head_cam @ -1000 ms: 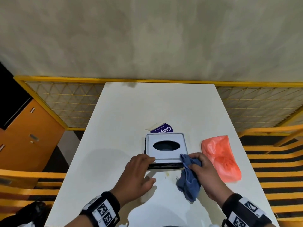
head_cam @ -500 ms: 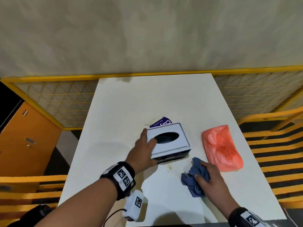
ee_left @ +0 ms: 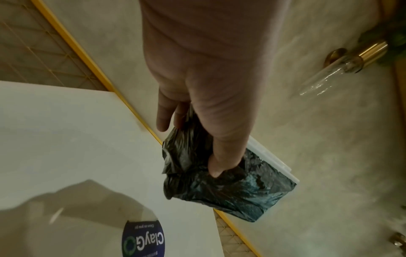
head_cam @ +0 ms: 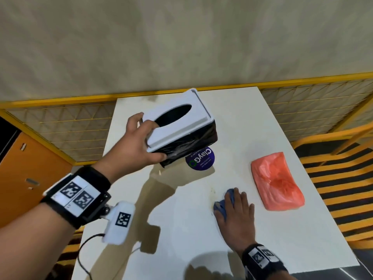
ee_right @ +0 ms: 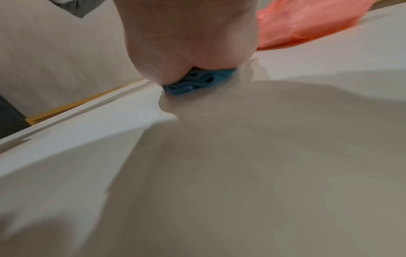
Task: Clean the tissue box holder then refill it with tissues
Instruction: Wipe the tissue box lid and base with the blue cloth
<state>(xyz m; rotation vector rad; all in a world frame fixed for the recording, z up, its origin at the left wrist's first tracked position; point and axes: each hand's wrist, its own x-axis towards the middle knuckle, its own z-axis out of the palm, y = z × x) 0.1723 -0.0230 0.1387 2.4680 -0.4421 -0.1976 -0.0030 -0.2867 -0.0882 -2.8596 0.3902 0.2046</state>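
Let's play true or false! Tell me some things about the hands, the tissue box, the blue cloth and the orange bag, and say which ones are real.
1. The left hand holds the tissue box holder up off the table. True.
2. The right hand is wiping the holder with the blue cloth. False: it presses the cloth flat on the table.
3. Tissues stick out of the holder's oval hole. False: the hole is dark, and no tissue shows.
4. The orange bag lies on the table, to the right of the cloth. True.
5. A round purple sticker lies on the table below the lifted holder. True.
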